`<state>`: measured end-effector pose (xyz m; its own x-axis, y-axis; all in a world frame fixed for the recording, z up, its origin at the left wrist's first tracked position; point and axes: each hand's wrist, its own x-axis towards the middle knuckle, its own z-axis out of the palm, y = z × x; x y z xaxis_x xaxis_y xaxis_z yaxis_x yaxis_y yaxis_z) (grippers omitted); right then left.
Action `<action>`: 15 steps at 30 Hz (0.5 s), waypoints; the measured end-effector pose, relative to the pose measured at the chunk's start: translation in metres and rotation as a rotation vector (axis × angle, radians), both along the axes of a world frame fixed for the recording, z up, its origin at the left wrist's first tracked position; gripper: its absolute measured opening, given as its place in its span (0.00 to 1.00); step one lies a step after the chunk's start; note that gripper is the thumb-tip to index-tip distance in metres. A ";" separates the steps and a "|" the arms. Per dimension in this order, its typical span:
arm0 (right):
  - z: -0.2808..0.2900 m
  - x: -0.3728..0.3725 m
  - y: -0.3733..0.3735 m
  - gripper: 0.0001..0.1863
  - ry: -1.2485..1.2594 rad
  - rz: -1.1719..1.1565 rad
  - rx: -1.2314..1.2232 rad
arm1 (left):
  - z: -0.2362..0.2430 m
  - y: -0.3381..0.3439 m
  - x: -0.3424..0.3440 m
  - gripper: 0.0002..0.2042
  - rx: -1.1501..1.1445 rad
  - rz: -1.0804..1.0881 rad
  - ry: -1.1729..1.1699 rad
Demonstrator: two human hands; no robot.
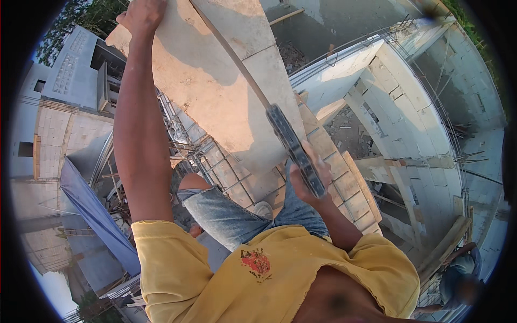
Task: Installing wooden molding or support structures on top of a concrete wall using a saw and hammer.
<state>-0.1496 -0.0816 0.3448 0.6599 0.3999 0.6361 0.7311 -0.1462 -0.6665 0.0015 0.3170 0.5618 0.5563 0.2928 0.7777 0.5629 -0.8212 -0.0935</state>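
My left hand (141, 17) reaches to the top of the view, fingers curled on the upper left edge of a large pale board (199, 91). My right hand (318, 175) is closed round the long black handle (288, 140) of a saw-like tool. Its narrow straight metal blade (237, 64) extends diagonally up across the board to the top of the view. A thin dark line crosses the board's right part. Below the board my bent knees in denim straddle part of it, above a grid of steel bars (226, 180).
Around me are unfinished block walls (388, 97) with drops into rubble-strewn spaces, rebar (474, 156), timber planks (441, 247) and a blue-grey tarp (97, 215) at left. A tiled-looking ledge (350, 188) runs beside my right hand. Another person (458, 274) is at lower right.
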 end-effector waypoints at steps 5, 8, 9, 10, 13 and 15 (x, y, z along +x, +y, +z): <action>0.005 -0.034 -0.058 0.32 -0.046 0.035 0.089 | 0.010 -0.046 -0.015 0.19 0.005 -0.022 0.008; 0.050 0.074 0.079 0.32 0.091 0.180 0.441 | 0.000 -0.039 0.004 0.19 0.066 -0.053 -0.049; 0.084 0.107 0.116 0.34 0.154 0.204 0.469 | -0.001 -0.039 0.010 0.19 0.080 -0.101 -0.081; 0.111 0.122 0.147 0.35 0.165 0.183 0.504 | 0.006 -0.038 0.002 0.19 0.110 -0.111 -0.113; 0.102 0.121 0.145 0.31 0.152 0.168 0.532 | 0.013 -0.058 0.001 0.19 0.032 -0.078 -0.038; 0.071 0.067 0.087 0.29 0.192 0.151 0.388 | 0.016 -0.044 -0.007 0.19 0.000 0.002 -0.009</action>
